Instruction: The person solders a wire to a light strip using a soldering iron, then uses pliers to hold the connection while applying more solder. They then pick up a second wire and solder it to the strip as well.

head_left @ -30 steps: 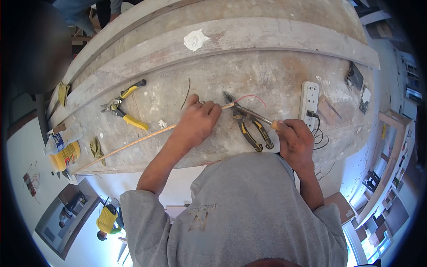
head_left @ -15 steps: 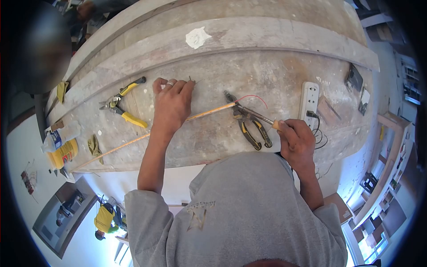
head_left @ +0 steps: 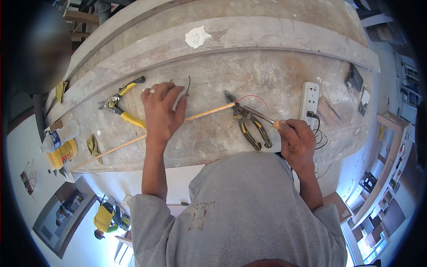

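My right hand (head_left: 297, 141) is closed round the wooden handle of a soldering iron (head_left: 260, 115), whose metal shaft reaches over the black-and-yellow pliers (head_left: 248, 124). A long thin LED strip (head_left: 209, 113) runs across the table, its right end at the pliers, where a red wire (head_left: 254, 96) curves away. My left hand (head_left: 164, 107) is over the strip with its fingers apart, holding nothing visible. Just beyond its fingertips lie a short dark wire (head_left: 188, 84) and some fine strands. Yellow-handled snips (head_left: 120, 103) lie open to its left.
A white power strip (head_left: 310, 101) with a black plug is at the right, near a dark phone-like object (head_left: 354, 78). A bottle and yellow container (head_left: 65, 152) stand at the left edge. A raised board (head_left: 249, 33) crosses the back. A person in yellow (head_left: 103, 218) is lower left.
My left hand has shifted left and its fingers have spread, uncovering the dark wire. The person in the background at upper left has moved. My right hand stays almost still.
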